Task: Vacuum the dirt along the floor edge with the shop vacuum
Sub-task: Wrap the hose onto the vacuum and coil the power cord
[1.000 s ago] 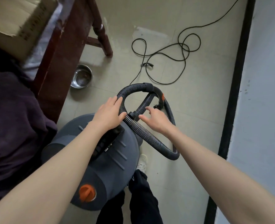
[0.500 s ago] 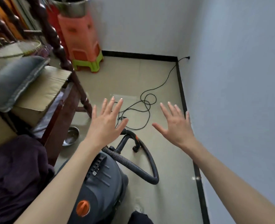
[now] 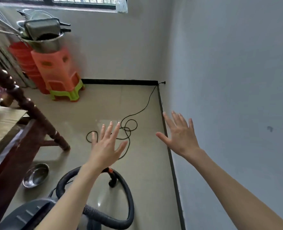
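The grey shop vacuum stands at the bottom left, partly hidden by my left forearm. Its black ribbed hose loops over the tiled floor, and the nozzle end with an orange ring points down at the floor. My left hand is held up above the hose with fingers spread, holding nothing. My right hand is raised in the same way near the black skirting along the right wall. The vacuum's black power cord lies coiled on the floor and runs to the far right corner.
A dark wooden table leg and cardboard stand at the left, with a steel bowl on the floor beside them. Stacked orange and green plastic stools carrying metal pans sit by the far wall under a window.
Both hands let go of the hose and rose with fingers spread. The view tilted up from the vacuum to the far wall and window.
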A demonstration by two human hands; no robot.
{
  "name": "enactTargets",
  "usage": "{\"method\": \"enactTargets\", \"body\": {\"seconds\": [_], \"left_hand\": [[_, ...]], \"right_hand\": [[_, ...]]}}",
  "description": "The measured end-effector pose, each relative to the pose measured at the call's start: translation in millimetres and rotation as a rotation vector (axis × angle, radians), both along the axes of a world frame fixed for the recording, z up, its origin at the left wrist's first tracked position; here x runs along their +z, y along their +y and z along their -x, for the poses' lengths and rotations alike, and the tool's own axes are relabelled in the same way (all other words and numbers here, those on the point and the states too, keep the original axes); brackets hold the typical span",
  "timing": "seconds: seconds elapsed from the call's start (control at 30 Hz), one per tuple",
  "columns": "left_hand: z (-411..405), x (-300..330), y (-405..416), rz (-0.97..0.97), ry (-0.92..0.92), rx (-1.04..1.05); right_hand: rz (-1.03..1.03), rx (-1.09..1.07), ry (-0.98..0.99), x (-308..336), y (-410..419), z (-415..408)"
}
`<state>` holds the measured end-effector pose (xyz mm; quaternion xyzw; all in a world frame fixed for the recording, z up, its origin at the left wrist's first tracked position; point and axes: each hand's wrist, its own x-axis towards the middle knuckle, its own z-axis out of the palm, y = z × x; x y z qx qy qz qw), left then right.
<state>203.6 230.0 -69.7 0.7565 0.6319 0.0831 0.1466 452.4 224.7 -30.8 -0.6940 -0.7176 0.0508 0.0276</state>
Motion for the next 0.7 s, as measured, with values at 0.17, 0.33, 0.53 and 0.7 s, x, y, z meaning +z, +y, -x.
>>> {"method": "enactTargets", "body": {"seconds": [0.17,0.33,0.53,0.7], "left_hand": [[-74,12,56,-0.017,-0.02,-0.021],[-104,5,128,-0.011,-0.019,0.006],[-129,-27,246,0.1,0.01,0.032],[-134,-44,388,0.155,0.01,0.056]], "right_hand": [[0.065,0.002,-0.031,2,56,-66],[0.085,0.004,-0.014,-12,134,-97],[0.126,0.012,-0.02,-40,269,-117],[0.162,0.004,-0.093,-57,421,-136]]}}
